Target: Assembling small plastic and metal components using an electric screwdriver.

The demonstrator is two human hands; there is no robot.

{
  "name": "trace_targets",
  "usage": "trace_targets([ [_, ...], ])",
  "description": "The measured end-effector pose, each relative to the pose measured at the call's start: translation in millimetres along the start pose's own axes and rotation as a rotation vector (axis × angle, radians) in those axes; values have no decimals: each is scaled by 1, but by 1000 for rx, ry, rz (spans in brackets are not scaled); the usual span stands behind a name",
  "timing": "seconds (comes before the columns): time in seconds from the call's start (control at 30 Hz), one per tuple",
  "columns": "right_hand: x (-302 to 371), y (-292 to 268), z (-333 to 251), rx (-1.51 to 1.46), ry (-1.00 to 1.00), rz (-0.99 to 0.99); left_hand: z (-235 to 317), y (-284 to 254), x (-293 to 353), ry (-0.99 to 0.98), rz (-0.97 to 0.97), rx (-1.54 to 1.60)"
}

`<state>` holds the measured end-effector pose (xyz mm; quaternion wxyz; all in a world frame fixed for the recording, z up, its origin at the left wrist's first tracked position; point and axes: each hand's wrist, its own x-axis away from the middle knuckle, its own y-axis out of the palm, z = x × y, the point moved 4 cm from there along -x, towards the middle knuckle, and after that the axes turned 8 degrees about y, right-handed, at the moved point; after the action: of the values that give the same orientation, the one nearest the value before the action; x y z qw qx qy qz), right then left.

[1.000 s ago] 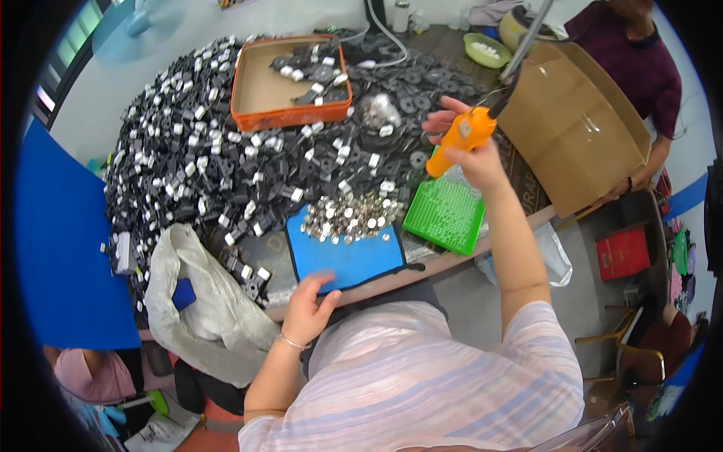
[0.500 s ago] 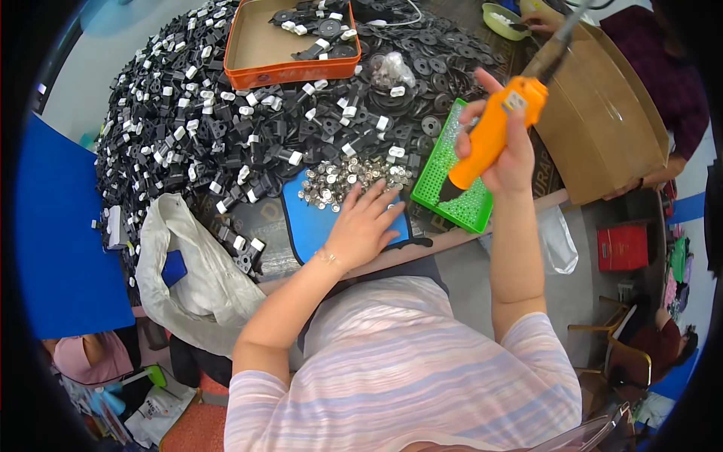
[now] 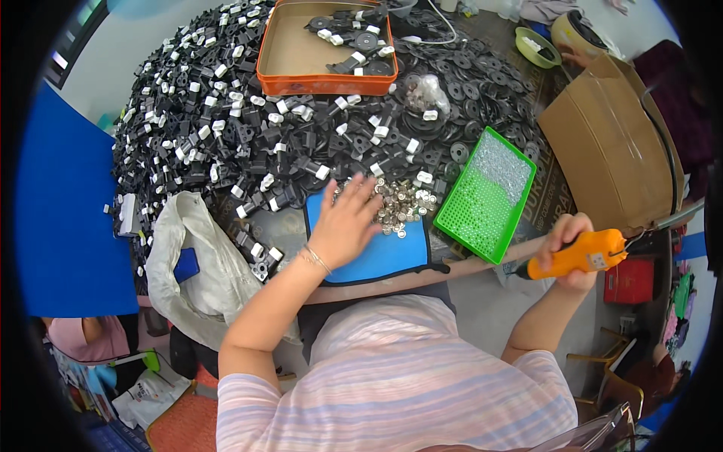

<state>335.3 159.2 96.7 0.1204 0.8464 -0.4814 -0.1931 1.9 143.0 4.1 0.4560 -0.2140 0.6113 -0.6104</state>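
Right grip (image 3: pixel 566 230) clasps orange tool (image 3: pixel 584 254); table (image 3: pixel 553 181) heaped, floor (image 3: pixel 482 309) grey.

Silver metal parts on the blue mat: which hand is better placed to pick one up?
Left, likely. The left hand is spread at the silver metal parts; the right hand grips an orange tool, well right of the blue mat.

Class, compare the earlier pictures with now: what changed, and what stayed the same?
The right hand has swung the orange screwdriver from above the green tray rightward and toward the body, past the table edge. The left hand has gone forward from the table edge to the metal pieces. The screwdriver stays gripped; the orange box stays put.
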Motion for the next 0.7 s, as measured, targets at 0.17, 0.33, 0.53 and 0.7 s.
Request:
trace_targets([
  [0.17,7,-37,-17,156,-144,238,-26,-3,-69,70,224,82],
  [0.33,10,-55,-2,369,-171,490,-18,13,-103,281,122,-304],
  [0.53,12,-39,4,676,-564,902,-20,-8,-71,256,238,-9],
  [0.7,4,58,18,1093,-821,413,11,-40,-2,171,150,6],
])
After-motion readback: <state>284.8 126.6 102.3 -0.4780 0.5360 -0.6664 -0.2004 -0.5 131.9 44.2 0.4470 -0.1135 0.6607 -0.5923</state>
